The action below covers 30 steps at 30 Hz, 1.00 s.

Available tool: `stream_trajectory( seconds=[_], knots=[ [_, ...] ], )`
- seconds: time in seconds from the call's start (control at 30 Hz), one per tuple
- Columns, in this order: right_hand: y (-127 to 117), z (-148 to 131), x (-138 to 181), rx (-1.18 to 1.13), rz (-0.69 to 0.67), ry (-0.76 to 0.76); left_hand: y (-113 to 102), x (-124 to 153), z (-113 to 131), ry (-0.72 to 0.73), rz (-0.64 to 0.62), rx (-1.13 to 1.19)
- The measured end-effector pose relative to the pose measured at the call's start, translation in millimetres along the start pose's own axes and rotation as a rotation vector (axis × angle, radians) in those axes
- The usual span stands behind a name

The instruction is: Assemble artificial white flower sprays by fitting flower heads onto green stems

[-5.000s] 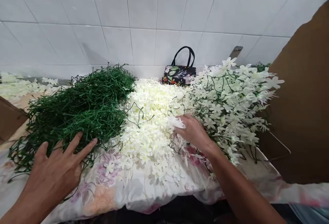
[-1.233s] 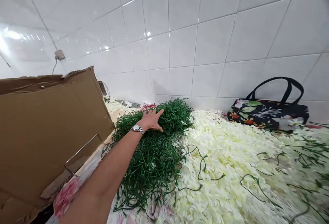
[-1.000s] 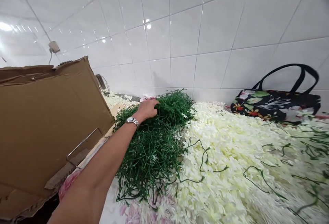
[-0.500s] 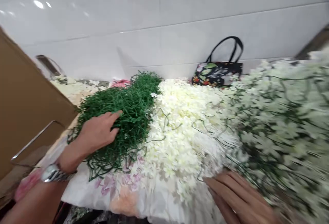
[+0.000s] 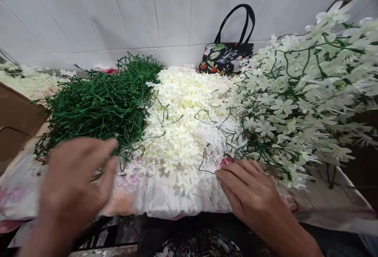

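Observation:
My right hand (image 5: 251, 188) is closed at the front edge of the cloth, its fingertips pinching the end of a thin green plastic stem (image 5: 203, 169). Blurred by motion, my left hand (image 5: 78, 180) is in front of a heap of green plastic stems (image 5: 97, 103). Its fingers are curled with thumb and forefinger near each other; what they hold, if anything, is hidden. Between the hands lies a pile of cream-white artificial flower petals (image 5: 180, 119). White stamen-like strands (image 5: 217, 139) lie beyond my right hand.
Assembled white artificial flowers on green stems (image 5: 289, 111) are heaped at the right. A black floral handbag (image 5: 227, 58) leans on the tiled wall (image 5: 174, 13). A cardboard box (image 5: 17, 111) stands at the left. Flower-patterned cloth (image 5: 165, 200) covers the table.
My left hand has drawn back from the green stem heap toward me, and its fingers have curled. My right hand stays low near the petals. The view has tilted down and shifted right.

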State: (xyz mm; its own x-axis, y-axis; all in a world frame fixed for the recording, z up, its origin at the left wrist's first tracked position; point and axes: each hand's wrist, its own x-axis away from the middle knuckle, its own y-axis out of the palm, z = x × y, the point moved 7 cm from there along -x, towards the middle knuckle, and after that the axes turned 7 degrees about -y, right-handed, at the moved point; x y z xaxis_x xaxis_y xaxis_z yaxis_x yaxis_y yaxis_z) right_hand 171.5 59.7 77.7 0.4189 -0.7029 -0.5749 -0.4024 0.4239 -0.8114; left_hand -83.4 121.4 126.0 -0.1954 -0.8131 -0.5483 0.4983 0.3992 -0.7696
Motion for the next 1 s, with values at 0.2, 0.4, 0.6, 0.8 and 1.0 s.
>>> stream_trajectory(
  seconds=[0.2,0.4,0.6,0.8,1.0],
  knots=[
    [37,-3,-7,0.157,-0.200,-0.017,85,59,106,0.385,-0.388,-0.022],
    [32,3,-8,0.071,-0.149,-0.019,102,55,94,0.212,-0.331,0.026],
    [17,-2,-16,-0.123,0.025,-0.034,85,44,85,-0.056,-0.227,0.355],
    [12,-17,-17,-0.152,0.066,-0.084,100,23,78,-0.485,-0.408,0.689],
    [15,-29,-14,-0.171,0.048,-0.199,125,23,72,-0.797,-0.488,0.907]
  ],
)
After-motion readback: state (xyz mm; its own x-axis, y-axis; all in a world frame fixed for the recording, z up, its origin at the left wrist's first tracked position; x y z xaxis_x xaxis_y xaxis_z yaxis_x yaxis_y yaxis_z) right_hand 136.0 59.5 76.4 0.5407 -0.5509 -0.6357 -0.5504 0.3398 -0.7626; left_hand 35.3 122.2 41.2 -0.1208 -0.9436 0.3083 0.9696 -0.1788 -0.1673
